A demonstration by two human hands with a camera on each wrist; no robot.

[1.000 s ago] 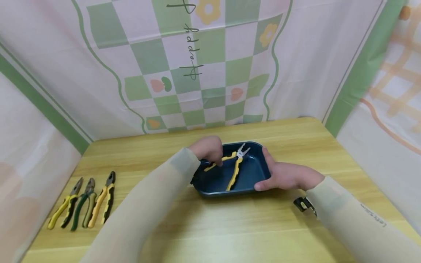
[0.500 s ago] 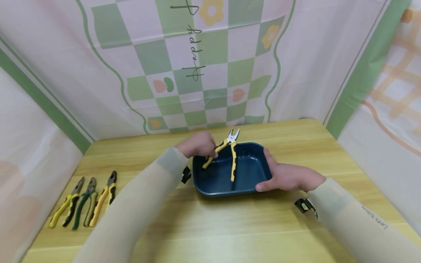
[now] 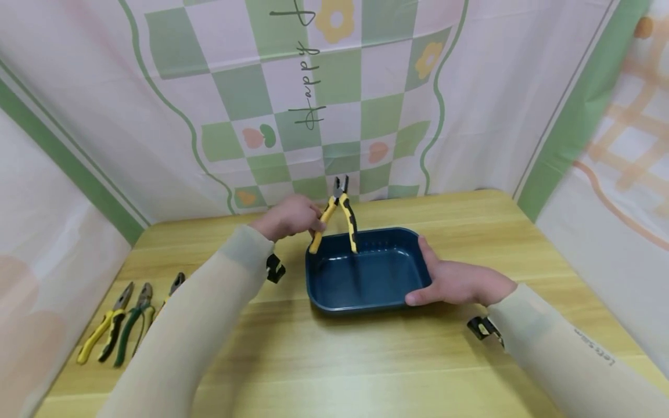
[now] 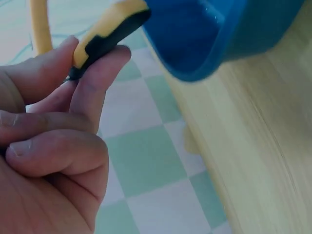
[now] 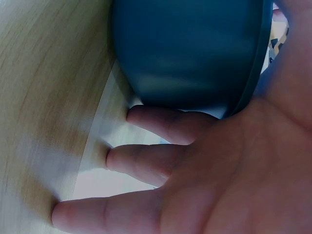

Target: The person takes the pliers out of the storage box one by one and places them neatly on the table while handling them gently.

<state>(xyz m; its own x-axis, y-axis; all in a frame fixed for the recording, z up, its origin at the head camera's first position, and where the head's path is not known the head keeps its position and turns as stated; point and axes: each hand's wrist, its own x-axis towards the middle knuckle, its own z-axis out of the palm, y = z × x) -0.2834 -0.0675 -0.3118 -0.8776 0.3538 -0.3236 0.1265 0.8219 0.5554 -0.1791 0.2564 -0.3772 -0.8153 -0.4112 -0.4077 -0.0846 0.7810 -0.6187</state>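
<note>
My left hand (image 3: pixel 294 217) pinches one handle of a pair of yellow-and-black pliers (image 3: pixel 327 212) between thumb and fingers. The pliers point upward with handles spread and jaws apart, over the back left corner of a dark blue tray (image 3: pixel 380 278). In the left wrist view, thumb and index finger grip the handle (image 4: pixel 114 34), while the other fingers curl into the palm. My right hand (image 3: pixel 462 281) rests against the tray's right end, its thumb by the front corner. The right wrist view shows straight fingers (image 5: pixel 146 161) reaching down to the table beside the tray's wall (image 5: pixel 185 53).
On the left of the wooden table (image 3: pixel 366 366) lie yellow-and-black pliers (image 3: pixel 99 339) and green-handled pliers (image 3: pixel 129 328). A third pair (image 3: pixel 178 282) is mostly covered by the left sleeve (image 3: pixel 209 313). A patterned cloth (image 3: pixel 334 104) hangs behind the table's back edge.
The left hand has lifted the pliers up out of the tray, moving left and toward the back, and their head now points upward. The right hand and the tray have stayed in place.
</note>
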